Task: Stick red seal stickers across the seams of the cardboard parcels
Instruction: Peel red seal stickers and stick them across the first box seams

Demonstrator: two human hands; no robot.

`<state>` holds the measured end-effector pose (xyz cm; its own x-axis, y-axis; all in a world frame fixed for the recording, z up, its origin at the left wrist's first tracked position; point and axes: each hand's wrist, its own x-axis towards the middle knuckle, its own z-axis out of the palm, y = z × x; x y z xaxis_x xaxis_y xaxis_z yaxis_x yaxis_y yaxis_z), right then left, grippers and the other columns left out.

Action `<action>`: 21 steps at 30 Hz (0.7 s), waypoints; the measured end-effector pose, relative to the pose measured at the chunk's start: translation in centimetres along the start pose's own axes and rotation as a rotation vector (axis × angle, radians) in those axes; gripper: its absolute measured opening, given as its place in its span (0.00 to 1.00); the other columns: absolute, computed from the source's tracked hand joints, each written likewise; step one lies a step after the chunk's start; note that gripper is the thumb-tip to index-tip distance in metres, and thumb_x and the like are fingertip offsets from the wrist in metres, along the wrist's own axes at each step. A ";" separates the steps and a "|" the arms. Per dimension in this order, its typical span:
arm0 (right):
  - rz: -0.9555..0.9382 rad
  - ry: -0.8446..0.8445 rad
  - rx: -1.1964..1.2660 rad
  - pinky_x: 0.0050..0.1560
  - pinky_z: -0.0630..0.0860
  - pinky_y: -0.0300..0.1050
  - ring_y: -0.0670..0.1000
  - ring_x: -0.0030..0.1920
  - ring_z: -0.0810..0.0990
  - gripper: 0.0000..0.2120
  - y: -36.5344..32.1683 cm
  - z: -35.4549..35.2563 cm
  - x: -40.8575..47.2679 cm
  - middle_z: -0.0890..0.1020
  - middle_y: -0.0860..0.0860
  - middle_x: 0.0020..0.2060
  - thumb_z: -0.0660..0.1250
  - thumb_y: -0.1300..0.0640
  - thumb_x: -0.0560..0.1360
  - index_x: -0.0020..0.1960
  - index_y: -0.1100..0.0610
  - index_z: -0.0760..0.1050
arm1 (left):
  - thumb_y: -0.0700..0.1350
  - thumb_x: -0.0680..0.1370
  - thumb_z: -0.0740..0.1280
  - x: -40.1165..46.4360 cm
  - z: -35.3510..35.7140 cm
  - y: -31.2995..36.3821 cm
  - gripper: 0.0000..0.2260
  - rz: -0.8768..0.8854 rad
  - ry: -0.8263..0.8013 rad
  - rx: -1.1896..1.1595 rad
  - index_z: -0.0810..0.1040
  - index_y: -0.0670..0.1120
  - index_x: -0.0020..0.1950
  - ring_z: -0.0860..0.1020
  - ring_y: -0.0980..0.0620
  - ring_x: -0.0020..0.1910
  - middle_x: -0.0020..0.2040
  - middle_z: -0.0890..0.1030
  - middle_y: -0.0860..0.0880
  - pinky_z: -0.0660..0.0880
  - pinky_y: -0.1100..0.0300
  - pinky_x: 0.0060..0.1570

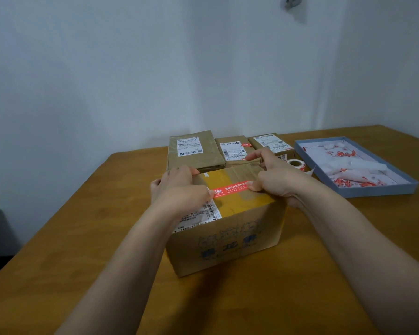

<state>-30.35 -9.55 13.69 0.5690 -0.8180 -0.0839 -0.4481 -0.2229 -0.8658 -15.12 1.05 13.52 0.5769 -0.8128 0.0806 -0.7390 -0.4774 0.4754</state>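
Note:
A cardboard parcel [228, 238] with blue print on its front stands at the table's middle. A red seal sticker [231, 187] lies across the taped seam on its top. My left hand [179, 187] presses the sticker's left end with the thumb, and its fingers rest over the box's far left corner. My right hand [273, 177] presses the right end with the thumb, its fingers reaching along the far edge. A sticker roll [296, 164] sits behind the right hand.
Three flatter brown parcels [194, 151] [232, 148] [269, 141] with white labels lie in a row behind the box. A blue tray [377, 192] of torn backing paper sits at the right. The wooden table [82, 238] ends close to the wall.

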 end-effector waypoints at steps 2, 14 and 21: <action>0.008 0.001 0.012 0.42 0.71 0.40 0.44 0.41 0.68 0.27 0.1 0.0 0.1 0.67 0.49 0.49 0.66 0.68 0.74 0.65 0.46 0.64 | 0.52 0.74 0.69 -0.2 -0.1 0.0 0.24 0.000 -0.010 -0.013 0.68 0.53 0.69 0.67 0.52 0.66 0.64 0.72 0.53 0.54 0.51 0.68; -0.032 0.134 0.056 0.40 0.75 0.48 0.44 0.46 0.73 0.23 1.1 0.2 -0.2 0.70 0.50 0.55 0.57 0.67 0.78 0.67 0.46 0.64 | 0.42 0.78 0.61 -1.1 -0.3 0.6 0.18 0.005 0.024 -0.155 0.71 0.52 0.68 0.63 0.53 0.66 0.67 0.70 0.53 0.53 0.53 0.69; -0.103 0.182 -0.062 0.47 0.69 0.41 0.48 0.54 0.71 0.18 1.8 0.7 0.5 0.71 0.51 0.63 0.65 0.52 0.78 0.66 0.49 0.65 | 0.59 0.78 0.63 -0.9 0.3 0.4 0.19 -0.005 0.073 -0.070 0.72 0.54 0.66 0.67 0.52 0.67 0.65 0.73 0.55 0.55 0.51 0.69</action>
<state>-30.41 -9.96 11.70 0.4830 -0.8700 0.0989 -0.4383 -0.3380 -0.8329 -16.03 1.50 13.42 0.6066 -0.7825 0.1404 -0.7112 -0.4551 0.5358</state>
